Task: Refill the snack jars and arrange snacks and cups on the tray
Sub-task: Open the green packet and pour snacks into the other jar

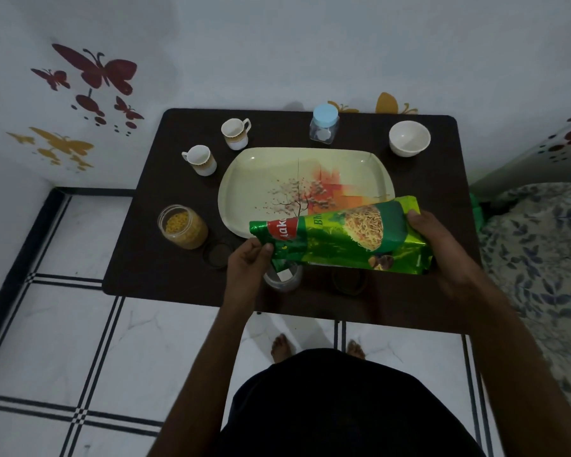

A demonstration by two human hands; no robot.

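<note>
I hold a green snack packet [340,237] tilted over a clear open jar [283,275] near the table's front edge. My left hand [248,258] pinches the packet's lower, open end above the jar. My right hand [432,239] grips its raised bottom end. The jar is partly hidden by the packet and my left hand. A pale green tray [261,179] with a tree print lies in the middle of the table. Left of it stands an open jar [182,226] filled with yellow snacks. Two white cups [200,159] [235,133] stand behind it.
A clear jar with a light blue lid [324,125] and a white bowl [409,138] stand at the back of the dark table [165,272]. Two dark lids [217,255] [348,282] lie near the front edge. A bed with a leaf-print cover [538,242] borders the right side.
</note>
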